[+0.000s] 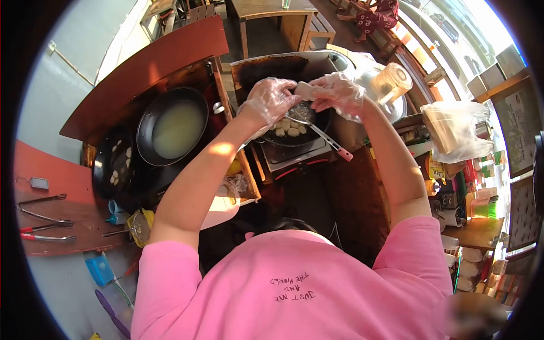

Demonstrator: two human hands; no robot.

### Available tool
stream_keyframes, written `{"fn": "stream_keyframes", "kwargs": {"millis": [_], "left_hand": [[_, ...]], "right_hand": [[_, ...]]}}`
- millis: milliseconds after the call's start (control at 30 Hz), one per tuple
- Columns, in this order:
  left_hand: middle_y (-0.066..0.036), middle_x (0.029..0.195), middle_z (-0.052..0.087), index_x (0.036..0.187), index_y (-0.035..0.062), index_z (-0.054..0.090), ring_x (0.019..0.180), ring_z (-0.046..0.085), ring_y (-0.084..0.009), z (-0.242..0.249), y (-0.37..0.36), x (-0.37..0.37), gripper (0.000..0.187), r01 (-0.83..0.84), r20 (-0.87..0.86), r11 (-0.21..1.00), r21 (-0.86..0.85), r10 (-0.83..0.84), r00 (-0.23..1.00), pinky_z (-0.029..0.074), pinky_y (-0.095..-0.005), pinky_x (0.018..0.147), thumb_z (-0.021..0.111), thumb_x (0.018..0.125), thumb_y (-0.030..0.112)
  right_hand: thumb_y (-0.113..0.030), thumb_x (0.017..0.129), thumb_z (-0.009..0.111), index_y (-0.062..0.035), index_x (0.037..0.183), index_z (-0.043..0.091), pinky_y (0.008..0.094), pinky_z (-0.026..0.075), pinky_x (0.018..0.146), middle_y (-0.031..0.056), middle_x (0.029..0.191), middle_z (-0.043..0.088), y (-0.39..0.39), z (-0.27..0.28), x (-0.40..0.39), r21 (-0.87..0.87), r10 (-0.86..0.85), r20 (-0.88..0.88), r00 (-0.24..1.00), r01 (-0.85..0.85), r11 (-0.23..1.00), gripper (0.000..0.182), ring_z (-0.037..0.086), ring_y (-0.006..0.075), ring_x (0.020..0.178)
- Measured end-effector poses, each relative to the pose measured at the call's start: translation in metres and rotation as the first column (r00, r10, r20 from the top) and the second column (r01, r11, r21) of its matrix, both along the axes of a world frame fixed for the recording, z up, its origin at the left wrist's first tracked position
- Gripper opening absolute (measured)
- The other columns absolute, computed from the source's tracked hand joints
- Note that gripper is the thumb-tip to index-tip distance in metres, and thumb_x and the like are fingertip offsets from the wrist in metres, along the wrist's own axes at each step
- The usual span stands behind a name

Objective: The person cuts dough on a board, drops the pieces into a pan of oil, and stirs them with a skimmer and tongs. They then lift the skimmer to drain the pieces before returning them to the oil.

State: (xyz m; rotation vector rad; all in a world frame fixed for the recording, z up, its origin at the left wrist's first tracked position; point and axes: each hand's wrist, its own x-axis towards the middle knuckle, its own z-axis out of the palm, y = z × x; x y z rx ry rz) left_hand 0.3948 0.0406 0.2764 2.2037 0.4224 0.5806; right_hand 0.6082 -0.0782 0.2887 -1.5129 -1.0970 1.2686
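Observation:
Both my hands wear clear plastic gloves and meet above a small black frying pan (317, 126). A small pale, flat piece (305, 90) of what looks like food is between them. My right hand (339, 96) pinches it at one end; my left hand (272, 97) has its fingers closed at the other end. In the pan, several pale chunks (288, 129) lie in liquid or oil. A skimmer (324, 136) with a pink-tipped handle rests across the pan, its head partly beneath my hands. The pan sits on a burner (297, 156).
To the left stand a large pan of cloudy yellowish liquid (177, 130) and a dark pan with pale bits (115, 164). Tongs (48, 229) lie further left. A plastic tub (392, 82) and a plastic bag (456, 131) are at right. A person (378, 16) sits in back.

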Motion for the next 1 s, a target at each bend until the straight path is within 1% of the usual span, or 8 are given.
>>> {"fn": "stream_keyframes", "kwargs": {"millis": [233, 400, 500, 600, 667, 800, 933, 1000], "left_hand": [[-0.007, 0.063, 0.063, 0.088, -0.0044, 0.072, 0.052, 0.060, -0.0131, -0.013, -0.011, 0.035, 0.017, -0.090, -0.174, 0.952, -0.293, 0.039, 0.984, 0.049, -0.0282, 0.049, 0.067, 0.088, 0.012], [-0.014, 0.077, 0.071, 0.086, -0.0038, 0.073, 0.063, 0.068, -0.0207, -0.039, 0.010, 0.028, 0.028, -0.301, -0.329, 0.823, -0.482, 0.149, 0.933, 0.056, -0.0316, 0.059, 0.067, 0.091, 0.023], [-0.023, 0.097, 0.070, 0.091, 0.0015, 0.075, 0.097, 0.068, -0.0389, -0.063, 0.047, 0.030, 0.044, -0.197, -0.581, 0.898, 0.395, 0.410, 0.703, 0.054, -0.0406, 0.089, 0.060, 0.091, 0.043], [-0.023, 0.097, 0.071, 0.090, 0.0003, 0.074, 0.095, 0.069, -0.0375, -0.135, 0.099, 0.032, 0.036, -0.269, -0.601, 0.863, 0.428, 0.494, 0.628, 0.055, -0.0410, 0.085, 0.070, 0.085, 0.035], [-0.017, 0.101, 0.072, 0.096, 0.0046, 0.075, 0.099, 0.068, -0.0338, -0.139, 0.104, 0.037, 0.034, -0.173, -0.634, 0.849, 0.499, 0.494, 0.595, 0.054, -0.0388, 0.087, 0.066, 0.086, 0.036], [-0.013, 0.107, 0.072, 0.108, 0.0071, 0.073, 0.102, 0.068, -0.0298, -0.059, 0.038, 0.016, 0.034, -0.316, -0.499, 0.831, 0.457, 0.534, 0.683, 0.054, -0.0391, 0.089, 0.067, 0.086, 0.032], [-0.012, 0.084, 0.073, 0.108, 0.0063, 0.072, 0.081, 0.071, -0.0300, -0.025, 0.007, -0.059, 0.029, -0.335, -0.089, 0.784, 0.522, 0.441, 0.893, 0.056, -0.0372, 0.080, 0.073, 0.085, 0.023], [-0.012, 0.082, 0.073, 0.105, 0.0037, 0.072, 0.071, 0.070, -0.0255, -0.010, -0.019, -0.107, 0.022, -0.404, -0.022, 0.782, 0.474, 0.469, 0.883, 0.056, -0.0340, 0.069, 0.072, 0.086, 0.015]], "right_hand": [[-0.023, 0.089, 0.075, 0.0045, 0.108, 0.070, 0.0283, 0.060, 0.069, 0.0097, 0.091, 0.071, -0.010, -0.028, 0.006, -0.023, -0.071, -0.030, 0.997, 0.071, 0.997, 0.034, 0.069, 0.0155, 0.074], [-0.015, 0.086, 0.067, -0.0024, 0.102, 0.073, 0.0361, 0.060, 0.070, 0.0134, 0.092, 0.073, -0.011, -0.079, 0.018, -0.053, -0.044, 0.485, 0.873, 0.080, 0.995, 0.021, 0.072, 0.0243, 0.080], [-0.015, 0.084, 0.063, -0.0110, 0.098, 0.075, 0.0426, 0.058, 0.076, 0.0121, 0.099, 0.073, -0.013, -0.094, 0.024, -0.092, 0.010, 0.831, 0.556, 0.119, 0.989, 0.019, 0.071, 0.0317, 0.094], [-0.018, 0.086, 0.061, -0.0140, 0.097, 0.074, 0.0411, 0.058, 0.077, 0.0113, 0.103, 0.073, 0.009, -0.164, 0.058, -0.131, 0.014, 0.865, 0.502, 0.199, 0.971, 0.018, 0.069, 0.0321, 0.099], [-0.024, 0.085, 0.057, -0.0129, 0.107, 0.073, 0.0419, 0.055, 0.090, 0.0152, 0.105, 0.072, 0.032, -0.226, 0.094, -0.212, 0.247, 0.965, 0.085, -0.299, 0.930, 0.029, 0.068, 0.0339, 0.100], [-0.032, 0.088, 0.055, -0.0150, 0.117, 0.069, 0.0434, 0.052, 0.094, 0.0147, 0.117, 0.068, 0.001, -0.115, 0.028, -0.032, -0.089, 0.876, 0.474, 0.242, 0.970, 0.037, 0.065, 0.0345, 0.108], [-0.033, 0.088, 0.057, -0.0136, 0.115, 0.070, 0.0421, 0.051, 0.094, 0.0152, 0.113, 0.069, -0.036, -0.064, -0.004, 0.206, -0.295, 0.861, 0.415, 0.246, 0.947, 0.036, 0.065, 0.0344, 0.106], [-0.029, 0.087, 0.053, -0.0098, 0.091, 0.073, 0.0401, 0.054, 0.068, 0.0148, 0.079, 0.070, -0.065, -0.005, -0.050, 0.025, -0.246, 0.728, 0.640, 0.334, 0.942, 0.028, 0.071, 0.0270, 0.072]]}}
